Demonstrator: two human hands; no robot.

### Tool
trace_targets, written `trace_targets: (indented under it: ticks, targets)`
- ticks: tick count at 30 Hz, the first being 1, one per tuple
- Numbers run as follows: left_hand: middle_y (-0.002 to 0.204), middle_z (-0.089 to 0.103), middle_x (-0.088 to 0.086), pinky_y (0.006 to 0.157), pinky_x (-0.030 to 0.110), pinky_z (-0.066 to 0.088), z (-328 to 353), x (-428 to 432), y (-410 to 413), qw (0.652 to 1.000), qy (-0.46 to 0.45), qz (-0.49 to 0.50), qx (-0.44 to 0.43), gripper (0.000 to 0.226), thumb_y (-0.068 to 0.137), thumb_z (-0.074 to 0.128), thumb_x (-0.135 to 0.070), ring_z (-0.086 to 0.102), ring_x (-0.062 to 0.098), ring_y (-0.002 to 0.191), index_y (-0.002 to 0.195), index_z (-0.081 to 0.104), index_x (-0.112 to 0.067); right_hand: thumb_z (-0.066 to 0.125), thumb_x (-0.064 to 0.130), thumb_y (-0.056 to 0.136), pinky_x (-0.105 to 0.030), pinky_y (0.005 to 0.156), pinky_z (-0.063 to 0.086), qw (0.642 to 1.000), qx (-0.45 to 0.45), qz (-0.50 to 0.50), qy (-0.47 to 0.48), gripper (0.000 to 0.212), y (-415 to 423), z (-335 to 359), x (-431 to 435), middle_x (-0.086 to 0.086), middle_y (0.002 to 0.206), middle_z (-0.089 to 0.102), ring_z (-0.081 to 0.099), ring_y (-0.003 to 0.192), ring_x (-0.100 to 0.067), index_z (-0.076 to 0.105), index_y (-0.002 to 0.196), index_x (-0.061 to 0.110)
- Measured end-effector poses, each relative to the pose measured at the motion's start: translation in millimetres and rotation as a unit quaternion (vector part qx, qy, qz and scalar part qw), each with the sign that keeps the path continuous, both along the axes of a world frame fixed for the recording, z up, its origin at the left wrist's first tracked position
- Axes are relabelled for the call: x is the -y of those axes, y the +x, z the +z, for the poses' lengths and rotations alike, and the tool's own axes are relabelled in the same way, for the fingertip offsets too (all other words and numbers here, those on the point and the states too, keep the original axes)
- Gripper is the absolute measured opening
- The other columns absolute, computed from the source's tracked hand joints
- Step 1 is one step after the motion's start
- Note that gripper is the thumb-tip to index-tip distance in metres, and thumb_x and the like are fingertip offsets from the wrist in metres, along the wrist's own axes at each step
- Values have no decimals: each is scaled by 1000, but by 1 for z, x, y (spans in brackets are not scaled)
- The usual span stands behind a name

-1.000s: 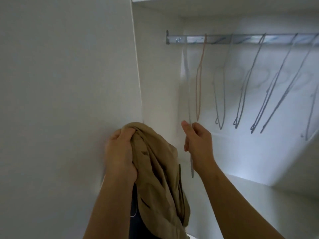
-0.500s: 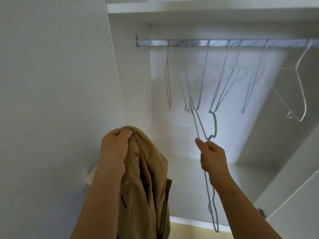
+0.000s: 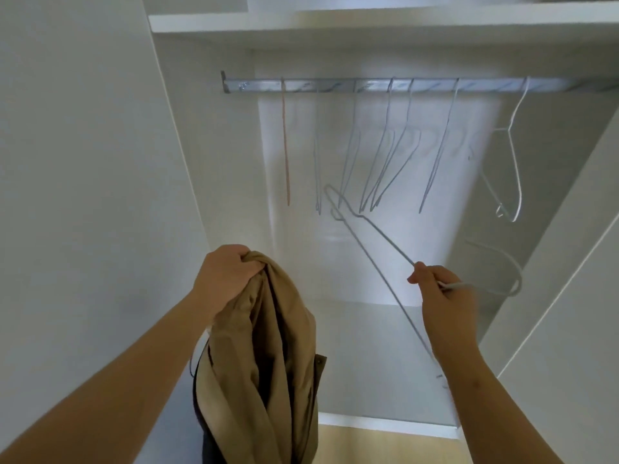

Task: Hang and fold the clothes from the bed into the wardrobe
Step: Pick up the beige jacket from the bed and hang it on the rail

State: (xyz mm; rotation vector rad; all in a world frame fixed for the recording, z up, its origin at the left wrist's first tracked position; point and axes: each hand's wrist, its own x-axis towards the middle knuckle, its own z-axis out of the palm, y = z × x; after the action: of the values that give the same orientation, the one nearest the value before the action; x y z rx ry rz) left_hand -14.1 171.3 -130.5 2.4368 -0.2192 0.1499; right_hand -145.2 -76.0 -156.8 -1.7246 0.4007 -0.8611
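Left hand (image 3: pixel 227 276) grips tan garment (image 3: pixel 268 346); right hand (image 3: pixel 445 296) pinches wire hanger (image 3: pixel 392 241), whose hook could snag hanging hangers (image 3: pixel 382 152) mid-frame.

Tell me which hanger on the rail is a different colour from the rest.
The leftmost hanger on the rail: it is pinkish-orange, while the other hangers hooked there are pale grey or white.

**A wardrobe in a home**

A white wardrobe (image 3: pixel 207 145) stands open. A metal rail (image 3: pixel 335 86) carries a row of thin wire hangers (image 3: pixel 388 155) beneath a top shelf (image 3: pixel 368 23), and pale wood floor (image 3: pixel 385 447) shows below. It looks like a domestic bedroom.
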Motion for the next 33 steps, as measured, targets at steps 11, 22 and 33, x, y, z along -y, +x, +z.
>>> trace_targets:
  ticks: [11, 22, 33]
  targets:
    - [68, 55, 2, 56, 17, 35, 23, -3, 20, 999, -16, 34, -9, 26, 88, 58, -26, 48, 11, 64, 73, 63, -6, 58, 12, 88, -11, 39, 24, 974, -95, 200, 50, 53, -13, -7, 16, 9, 37, 32, 26, 36, -3, 47, 37, 19]
    - [66, 54, -4, 58, 14, 34, 38, 52, -29, 996, -15, -83, 38, 23, 89, 55, -23, 47, 5, 65, 69, 60, -15, 55, 30, 91, -8, 38, 28, 954, -208, 210, -55, 40, 4, -4, -26, 9, 37, 36, 33, 31, -2, 49, 56, 11]
    - [89, 63, -19, 81, 6, 44, 35, 57, -68, 960, -76, -269, -11, 19, 92, 54, -28, 59, -2, 83, 108, 65, -27, 53, 14, 89, -10, 43, 37, 978, -112, 139, 111, 36, 12, 5, -47, 9, 39, 45, 44, 40, -2, 51, 53, 12]
